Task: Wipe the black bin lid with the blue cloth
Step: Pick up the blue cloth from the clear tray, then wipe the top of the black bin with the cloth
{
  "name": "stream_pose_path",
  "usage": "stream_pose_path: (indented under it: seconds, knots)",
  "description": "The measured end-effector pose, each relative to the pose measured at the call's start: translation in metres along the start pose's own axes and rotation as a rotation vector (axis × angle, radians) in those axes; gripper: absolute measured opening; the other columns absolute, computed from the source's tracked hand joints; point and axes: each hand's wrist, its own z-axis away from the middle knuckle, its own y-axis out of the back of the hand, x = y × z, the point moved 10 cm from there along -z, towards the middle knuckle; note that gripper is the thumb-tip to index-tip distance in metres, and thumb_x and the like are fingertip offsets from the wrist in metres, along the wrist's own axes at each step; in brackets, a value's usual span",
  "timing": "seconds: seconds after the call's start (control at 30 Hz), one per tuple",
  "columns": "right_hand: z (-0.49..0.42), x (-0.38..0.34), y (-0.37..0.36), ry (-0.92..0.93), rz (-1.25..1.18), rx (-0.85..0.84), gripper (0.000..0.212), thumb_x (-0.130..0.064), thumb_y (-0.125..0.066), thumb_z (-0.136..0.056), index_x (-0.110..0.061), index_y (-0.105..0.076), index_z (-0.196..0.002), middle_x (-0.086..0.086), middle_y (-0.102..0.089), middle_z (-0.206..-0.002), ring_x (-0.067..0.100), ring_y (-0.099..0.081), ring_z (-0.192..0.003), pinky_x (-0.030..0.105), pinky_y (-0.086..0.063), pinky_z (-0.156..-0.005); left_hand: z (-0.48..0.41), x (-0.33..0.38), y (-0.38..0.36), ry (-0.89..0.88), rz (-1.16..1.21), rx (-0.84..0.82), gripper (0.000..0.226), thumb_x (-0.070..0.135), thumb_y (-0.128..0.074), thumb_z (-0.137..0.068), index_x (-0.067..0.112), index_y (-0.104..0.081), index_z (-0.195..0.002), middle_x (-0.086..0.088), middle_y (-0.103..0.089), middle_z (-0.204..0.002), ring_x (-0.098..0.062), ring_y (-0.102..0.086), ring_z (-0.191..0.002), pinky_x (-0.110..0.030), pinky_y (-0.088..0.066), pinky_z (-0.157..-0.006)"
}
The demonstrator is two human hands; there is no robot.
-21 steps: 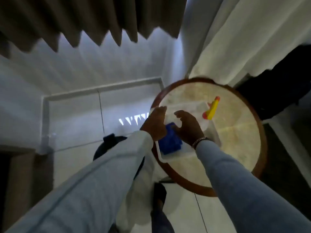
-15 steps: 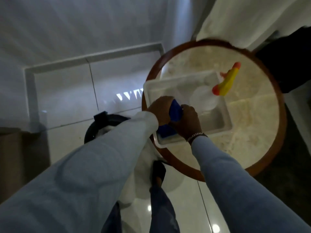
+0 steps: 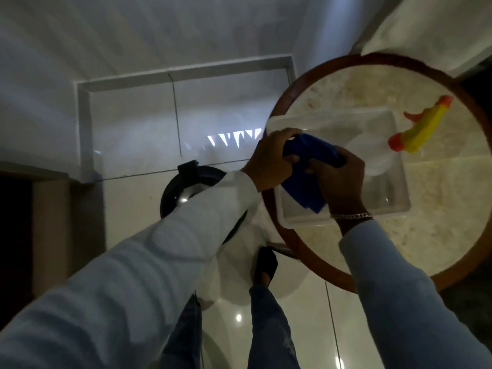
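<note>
From my seat I see both hands gathered over the near-left corner of a clear rectangular plastic tub (image 3: 394, 203) that sits on a round tabletop (image 3: 439, 209) of pale marbled stone with a reddish-brown wooden rim. The left hand (image 3: 271, 162) and the right hand (image 3: 339, 177) share one thing, a deep blue folded cloth (image 3: 306, 187). The left hand's fingers (image 3: 291, 159) are curled tight around the cloth's upper left end, and the right hand's fingers (image 3: 315, 166) are clamped on its right side, so the cloth is bunched between the two with a loose flap hanging down toward the tub's floor. I cannot tell whether that flap touches the tub. A thin silver chain bracelet (image 3: 351, 216) circles the right wrist, and both arms wear pale long sleeves.

A white plastic spray bottle (image 3: 370, 153) with a yellow and orange trigger head (image 3: 420, 129) lies tilted in the tub's far right part, its head reaching over the tub's rim.

The black round bin lid (image 3: 186, 190) is on the floor to the left of the tabletop, well apart from the cloth and partly hidden by my left sleeve. A glossy highlight shows on its top. Below, a dark sandal (image 3: 265, 265) stands on the shiny white floor tiles (image 3: 138, 145).
</note>
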Motion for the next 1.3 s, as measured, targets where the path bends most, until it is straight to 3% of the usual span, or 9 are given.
stream_pose_path:
  seconds: [0.17, 0.3, 0.4, 0.5, 0.7, 0.8, 0.9, 1.03, 1.3]
  knots:
    - [0.039, -0.026, -0.072, 0.089, 0.002, -0.041, 0.029, -0.002, -0.067, -0.067, -0.024, -0.066, -0.087, -0.012, -0.064, -0.072, 0.008, -0.061, -0.067, 0.026, -0.052, -0.062, 0.056, -0.052, 0.073, 0.003, 0.157, 0.272, 0.051, 0.005, -0.065, -0.084, 0.016, -0.052, -0.132, -0.002, -0.062, -0.106, -0.014, -0.061, -0.090, -0.023, -0.056, -0.082]
    - [0.062, 0.016, -0.160, 0.103, 0.013, -0.124, 0.020, -0.007, -0.064, -0.073, -0.020, -0.067, -0.089, -0.008, -0.064, -0.072, -0.007, -0.059, -0.063, 0.011, -0.047, -0.056, 0.094, -0.160, 0.100, 0.078, 0.117, 0.297, 0.053, 0.005, -0.054, -0.091, 0.017, -0.041, -0.140, -0.006, -0.058, -0.134, -0.011, -0.059, -0.111, -0.015, -0.052, -0.092]
    - [0.055, 0.064, -0.188, -0.023, -0.014, -0.118, 0.024, -0.004, -0.062, -0.075, -0.027, -0.062, -0.078, -0.009, -0.061, -0.070, 0.003, -0.060, -0.069, 0.033, -0.053, -0.067, 0.110, -0.246, 0.103, 0.238, -0.061, 0.250, 0.073, 0.019, -0.057, -0.090, 0.024, -0.018, -0.151, -0.009, -0.018, -0.162, -0.028, -0.024, -0.146, -0.047, -0.027, -0.119]
    - [0.040, 0.117, -0.223, -0.130, -0.077, -0.106, 0.024, -0.002, -0.061, -0.073, -0.026, -0.062, -0.072, -0.004, -0.061, -0.073, 0.020, -0.060, -0.076, 0.053, -0.054, -0.082, 0.124, -0.334, 0.087, 0.294, -0.229, 0.136, 0.107, 0.050, -0.066, -0.079, 0.024, 0.008, -0.152, -0.005, 0.011, -0.163, -0.024, 0.010, -0.149, -0.045, -0.004, -0.121]
    - [0.015, 0.176, -0.291, -0.215, -0.150, -0.182, 0.014, -0.005, -0.064, -0.072, -0.017, -0.065, -0.080, 0.003, -0.066, -0.085, 0.027, -0.062, -0.089, 0.050, -0.055, -0.083, 0.113, -0.411, 0.043, 0.206, -0.479, -0.012, 0.142, 0.075, -0.067, -0.057, 0.014, 0.025, -0.146, -0.008, 0.026, -0.160, -0.018, 0.033, -0.139, -0.046, 0.009, -0.118]
    - [0.009, 0.180, -0.299, -0.036, 0.117, -0.138, 0.046, -0.009, -0.067, -0.074, -0.013, -0.055, -0.118, 0.005, -0.057, -0.118, 0.026, -0.055, -0.111, 0.041, -0.049, -0.095, 0.101, -0.412, 0.039, 0.141, -0.626, -0.027, 0.149, 0.079, -0.067, -0.050, 0.011, 0.024, -0.146, -0.012, 0.026, -0.159, -0.025, 0.032, -0.142, -0.050, 0.009, -0.119]
    - [0.015, 0.156, -0.301, 0.378, 0.427, -0.101, 0.067, -0.025, -0.067, -0.080, -0.017, -0.038, -0.140, 0.015, -0.034, -0.151, 0.030, -0.034, -0.137, 0.043, -0.033, -0.111, 0.091, -0.408, 0.041, 0.087, -0.711, -0.057, 0.150, 0.079, -0.067, -0.048, 0.010, 0.021, -0.147, -0.012, 0.024, -0.160, -0.029, 0.025, -0.146, -0.053, 0.004, -0.122]
    - [0.037, 0.167, -0.357, 0.695, 0.754, -0.372, 0.061, -0.055, -0.050, -0.087, -0.030, -0.038, -0.141, 0.008, -0.025, -0.158, 0.034, -0.018, -0.146, 0.061, -0.025, -0.113, 0.085, -0.412, 0.040, 0.063, -0.740, -0.087, 0.149, 0.083, -0.064, -0.047, 0.010, 0.018, -0.149, -0.011, 0.020, -0.161, -0.028, 0.022, -0.148, -0.053, 0.001, -0.122]
    - [0.079, 0.223, -0.327, 0.828, 0.855, -0.372, 0.060, -0.055, -0.042, -0.090, -0.029, -0.030, -0.143, 0.009, -0.020, -0.156, 0.033, -0.013, -0.146, 0.056, -0.023, -0.116, 0.086, -0.414, 0.040, 0.086, -0.750, -0.133, 0.149, 0.086, -0.060, -0.047, 0.011, 0.021, -0.148, -0.009, 0.023, -0.161, -0.026, 0.024, -0.147, -0.053, -0.001, -0.122]
